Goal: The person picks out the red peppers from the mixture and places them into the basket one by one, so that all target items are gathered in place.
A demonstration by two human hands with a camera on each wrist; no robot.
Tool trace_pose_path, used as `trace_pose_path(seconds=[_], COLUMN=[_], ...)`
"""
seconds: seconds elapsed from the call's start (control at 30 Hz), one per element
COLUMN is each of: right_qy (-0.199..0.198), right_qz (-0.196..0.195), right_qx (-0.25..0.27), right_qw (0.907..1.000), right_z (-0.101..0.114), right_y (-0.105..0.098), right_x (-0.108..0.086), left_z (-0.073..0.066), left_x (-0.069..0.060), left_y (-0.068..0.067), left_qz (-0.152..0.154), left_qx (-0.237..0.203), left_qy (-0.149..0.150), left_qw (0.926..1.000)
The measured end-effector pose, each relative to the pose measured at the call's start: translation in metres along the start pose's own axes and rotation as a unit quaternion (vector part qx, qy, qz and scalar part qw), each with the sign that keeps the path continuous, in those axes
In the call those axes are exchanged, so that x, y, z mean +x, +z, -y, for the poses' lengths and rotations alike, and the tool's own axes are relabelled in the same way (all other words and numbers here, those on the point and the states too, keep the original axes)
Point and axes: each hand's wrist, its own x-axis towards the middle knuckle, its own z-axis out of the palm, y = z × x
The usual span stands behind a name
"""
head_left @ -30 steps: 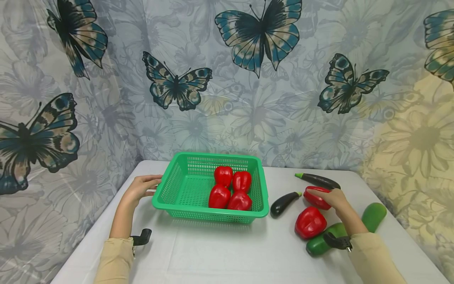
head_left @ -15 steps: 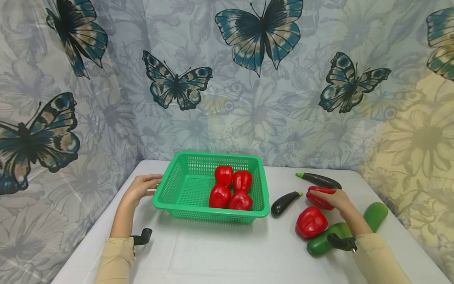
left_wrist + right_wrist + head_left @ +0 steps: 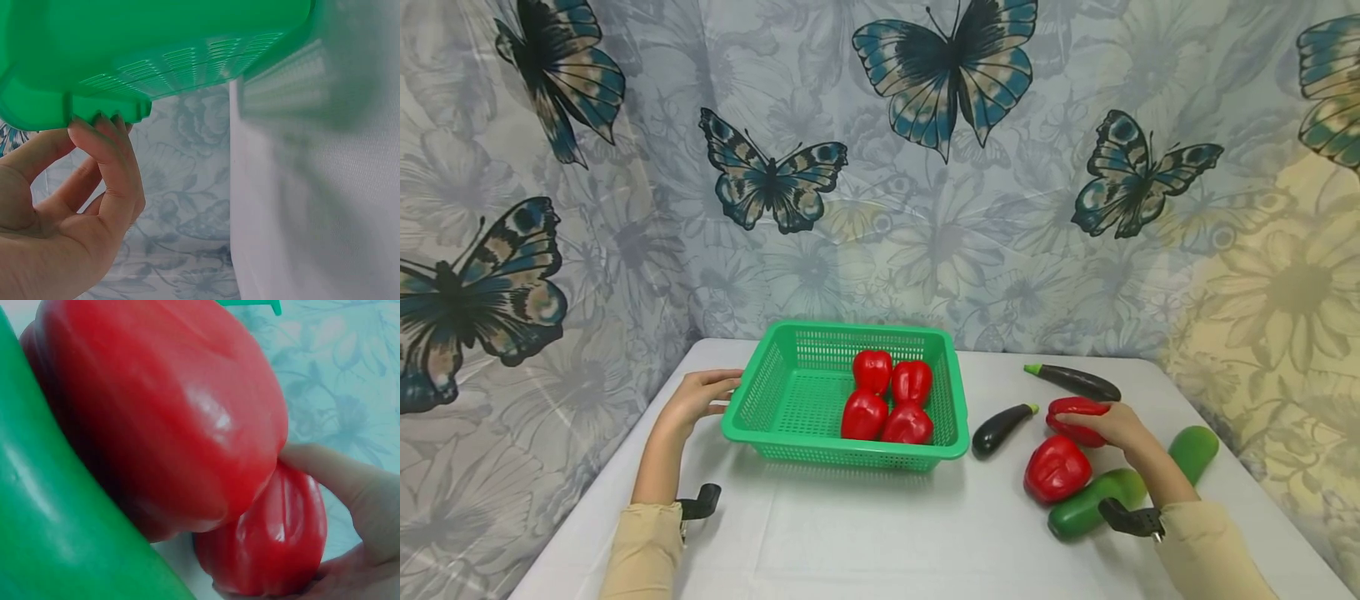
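Note:
My right hand (image 3: 1123, 427) grips a red bell pepper (image 3: 1077, 408) on the right side of the table. In the right wrist view, the thumb lies along the held pepper (image 3: 275, 531), and a nearer red bell pepper (image 3: 169, 412) partly covers it. That nearer pepper (image 3: 1057, 471) sits in front of the hand on the table. My left hand (image 3: 688, 400) is at the left rim of a green plastic basket (image 3: 846, 448). From the left wrist, its curled fingers (image 3: 109, 156) meet the basket's edge (image 3: 103, 109). Several red bell peppers (image 3: 865, 414) lie in the basket's right half.
A small eggplant (image 3: 1000, 429) lies right of the basket, a longer eggplant (image 3: 1078, 382) behind the right hand. Smooth green zucchini (image 3: 1086, 507) shows on both sides of the right forearm; whether one or two, I cannot tell. A butterfly-print cloth (image 3: 925, 250) hangs behind the white table (image 3: 820, 533).
My right hand has shifted slightly toward me, and the gripped pepper has moved and turned a little with it. My left hand and the basket stay where they were.

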Motion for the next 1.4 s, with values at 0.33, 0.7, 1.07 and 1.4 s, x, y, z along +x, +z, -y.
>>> trace_pose_path(seconds=[0.33, 0.7, 1.07, 1.4], right_qy=[-0.033, -0.058, -0.097, -0.103], right_qz=[-0.013, -0.052, -0.073, -0.068], right_qx=[0.038, 0.067, 0.099, 0.102], right_qw=[0.9986, 0.9947, 0.9877, 0.9871], right_z=[0.007, 0.025, 0.052, 0.079], right_y=[0.001, 0.003, 0.008, 0.018], right_x=[-0.001, 0.002, -0.002, -0.008], left_z=[0.001, 0.001, 0.001, 0.000], left_x=[0.001, 0.001, 0.001, 0.001], left_y=[0.000, 0.000, 0.000, 0.000], left_qz=[-0.002, -0.001, 0.000, -0.003], left_qx=[0.004, 0.003, 0.000, 0.005], left_qy=[-0.004, 0.000, 0.000, 0.000], left_qw=[1.0000, 1.0000, 1.0000, 1.0000])
